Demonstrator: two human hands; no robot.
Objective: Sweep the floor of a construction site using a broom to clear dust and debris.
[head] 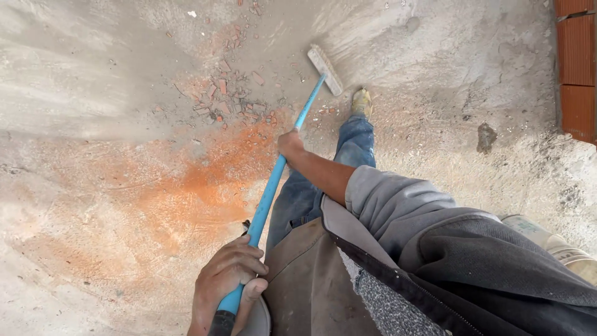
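- The dusty concrete floor fills the frame, grey and streaked, with a wide orange smear of brick dust spread across the centre-left.
- Lower right, the person's grey sleeve and dark vest crowd the corner; a jeans-clad leg runs up to a dusty shoe near upper centre.
- Red brick wall stands at the upper right edge.
- The broom, with a long blue handle, slants from bottom centre up to its pale head, planted on the floor at upper centre, just beside the shoe.
- A scatter of broken brick bits lies left of the broom head, above the orange patch.
- Right hand is clamped on the handle at mid-length, centre of frame.
- Left hand wraps the handle's lower end at bottom centre, fingers closed tight, well apart from the other hand.
- A pale bucket peeks out at the right edge.
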